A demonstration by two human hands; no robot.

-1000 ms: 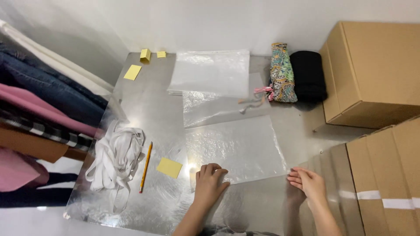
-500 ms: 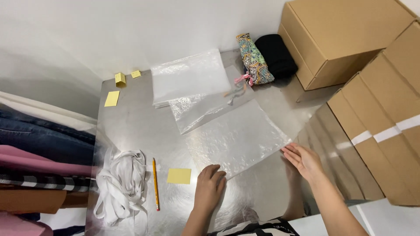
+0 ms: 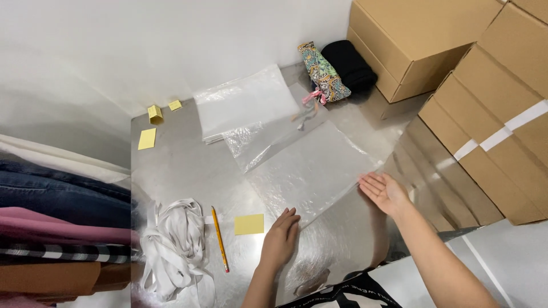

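A clear plastic bag [image 3: 311, 171] lies flat on the shiny metal table [image 3: 182, 171]. My left hand [image 3: 281, 238] rests palm down at the bag's near left corner, fingers together and touching its edge. At the bag's near right corner, my right hand [image 3: 385, 193] is held palm up with fingers spread, its fingertips at the bag's edge. Neither hand grips anything. A second clear bag [image 3: 268, 140] lies partly under the first, and a stack of clear bags [image 3: 242, 102] sits behind it.
A yellow sticky pad [image 3: 249, 224], a pencil [image 3: 220, 238] and a bundle of white tape [image 3: 174, 245] lie left of my left hand. Folded clothes [image 3: 57, 228] are stacked at left. Patterned [image 3: 323, 71] and black [image 3: 351, 65] fabric rolls sit at the back. Cardboard boxes [image 3: 491, 114] stand right.
The view has swung and tilted, so the table now runs diagonally. My right hand has turned from palm down to palm up at the bag's corner. My left hand stays at the bag's edge.
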